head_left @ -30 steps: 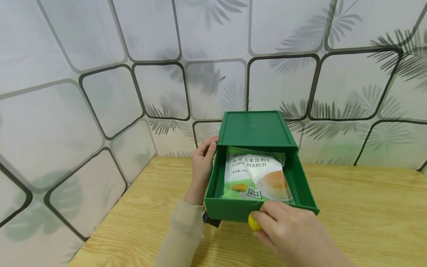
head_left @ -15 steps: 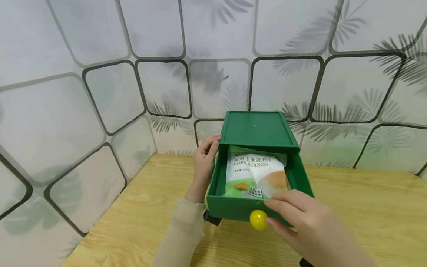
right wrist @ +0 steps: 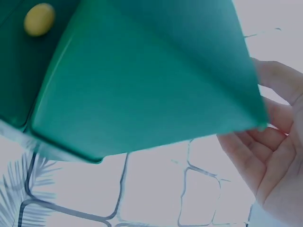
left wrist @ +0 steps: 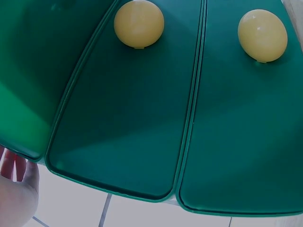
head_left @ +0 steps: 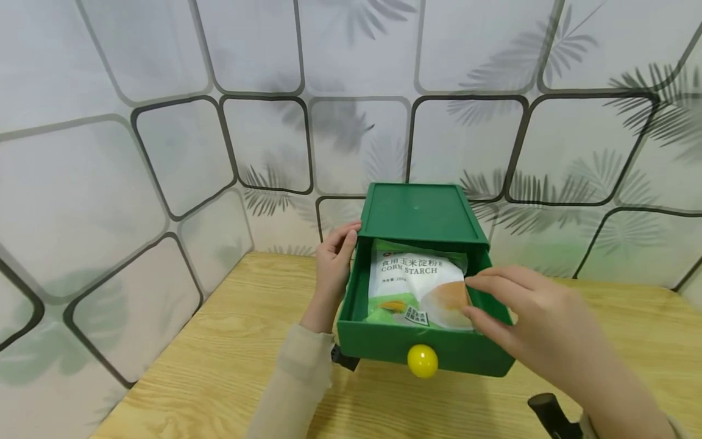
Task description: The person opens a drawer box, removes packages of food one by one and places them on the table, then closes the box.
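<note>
A green drawer cabinet stands on the table with its top drawer pulled out. In that drawer lies a white and green bag of corn starch. My left hand rests against the cabinet's left side, its fingers near the top edge. Over the drawer's right wall, my right hand reaches toward the bag's right edge, thumb and fingers apart; contact with the bag is unclear. A yellow knob sits on the drawer front, free of both hands. The right wrist view shows the right hand beside the drawer's green wall.
Lower drawer fronts carry more yellow knobs in the left wrist view. A wooden table spreads around the cabinet. Behind it hangs a patterned wall covering. A black strap part shows near the right wrist.
My right hand has let go of the yellow knob and moved up and right, over the drawer's right wall to the bag's edge. The left hand and the drawer stay about where they were.
</note>
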`<action>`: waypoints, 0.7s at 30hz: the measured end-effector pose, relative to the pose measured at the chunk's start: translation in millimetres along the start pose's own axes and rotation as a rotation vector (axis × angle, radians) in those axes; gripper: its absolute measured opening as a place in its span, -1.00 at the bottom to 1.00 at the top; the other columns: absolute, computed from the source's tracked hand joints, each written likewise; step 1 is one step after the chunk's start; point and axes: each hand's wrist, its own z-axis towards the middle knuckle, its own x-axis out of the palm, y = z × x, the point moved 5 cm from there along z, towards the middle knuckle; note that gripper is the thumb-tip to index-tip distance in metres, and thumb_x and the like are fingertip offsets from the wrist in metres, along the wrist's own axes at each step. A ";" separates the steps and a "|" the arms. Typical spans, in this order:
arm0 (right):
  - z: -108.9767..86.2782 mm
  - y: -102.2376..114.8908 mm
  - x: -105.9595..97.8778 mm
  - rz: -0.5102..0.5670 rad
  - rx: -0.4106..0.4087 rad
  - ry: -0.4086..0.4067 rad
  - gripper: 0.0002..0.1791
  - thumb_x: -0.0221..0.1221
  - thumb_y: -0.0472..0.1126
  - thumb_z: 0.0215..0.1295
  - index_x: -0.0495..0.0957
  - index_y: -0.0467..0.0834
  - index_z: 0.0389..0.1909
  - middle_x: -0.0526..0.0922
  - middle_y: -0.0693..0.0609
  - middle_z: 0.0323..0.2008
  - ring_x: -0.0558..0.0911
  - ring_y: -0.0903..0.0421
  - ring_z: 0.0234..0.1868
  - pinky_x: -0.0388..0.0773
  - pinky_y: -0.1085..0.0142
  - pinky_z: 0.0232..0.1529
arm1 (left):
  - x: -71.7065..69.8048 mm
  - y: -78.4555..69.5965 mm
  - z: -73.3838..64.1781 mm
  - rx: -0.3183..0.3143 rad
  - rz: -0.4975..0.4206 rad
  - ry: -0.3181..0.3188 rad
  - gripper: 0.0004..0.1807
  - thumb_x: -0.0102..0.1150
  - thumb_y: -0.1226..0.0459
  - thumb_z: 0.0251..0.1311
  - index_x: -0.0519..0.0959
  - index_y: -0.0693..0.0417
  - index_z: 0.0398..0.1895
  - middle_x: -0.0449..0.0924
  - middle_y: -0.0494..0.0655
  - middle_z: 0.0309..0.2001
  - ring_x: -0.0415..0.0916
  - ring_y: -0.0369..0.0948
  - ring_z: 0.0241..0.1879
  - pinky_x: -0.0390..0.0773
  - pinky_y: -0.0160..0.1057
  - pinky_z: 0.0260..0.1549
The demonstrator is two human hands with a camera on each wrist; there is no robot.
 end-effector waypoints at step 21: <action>17.0 -34.0 49.6 -0.073 0.377 0.554 -0.74 0.19 -0.07 0.06 0.55 -0.16 -0.63 0.51 0.07 -0.66 0.42 0.16 -0.67 0.40 0.26 -0.66 | 1.2 -0.5 0.9 -0.015 0.009 -0.005 -0.72 -0.06 0.39 0.25 0.48 0.45 -0.08 0.48 0.18 -0.07 0.43 -0.11 -0.07 0.42 -0.21 -0.07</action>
